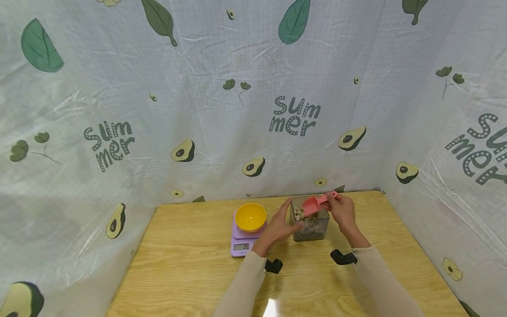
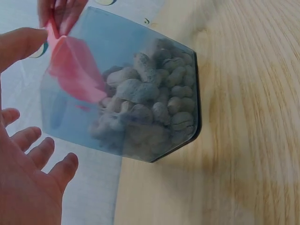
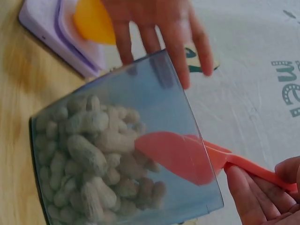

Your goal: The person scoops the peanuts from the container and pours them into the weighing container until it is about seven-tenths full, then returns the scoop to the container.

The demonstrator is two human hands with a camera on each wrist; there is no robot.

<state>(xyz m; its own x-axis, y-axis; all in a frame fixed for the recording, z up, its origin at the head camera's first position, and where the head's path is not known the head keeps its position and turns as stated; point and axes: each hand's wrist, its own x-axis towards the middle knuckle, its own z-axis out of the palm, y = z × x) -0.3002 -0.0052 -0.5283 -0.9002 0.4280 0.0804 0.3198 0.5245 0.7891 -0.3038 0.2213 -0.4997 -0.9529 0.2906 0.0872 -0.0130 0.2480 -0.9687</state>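
A clear, grey-tinted plastic container [image 3: 187,126] stands on the table, partly filled with peanuts in their shells [image 2: 140,91]. My right hand [image 1: 343,211] pinches the handle of a pink scoop [image 1: 311,206]. The scoop's bowl dips inside the container, its tip at the peanuts in the right wrist view. At the container's left side is my left hand [image 1: 279,226], fingers spread and fairly straight; whether they press on the wall I cannot tell. To the left, a yellow bowl [image 1: 251,217] sits on a purple kitchen scale [image 1: 240,248] with a digital display.
The wooden table [image 1: 186,259] reaches back to a hanging white sheet [image 1: 222,127] printed with avocados and leaves. More of this sheet hangs at both sides. Black wrist mounts [image 1: 343,257] sit on both of the person's forearms.
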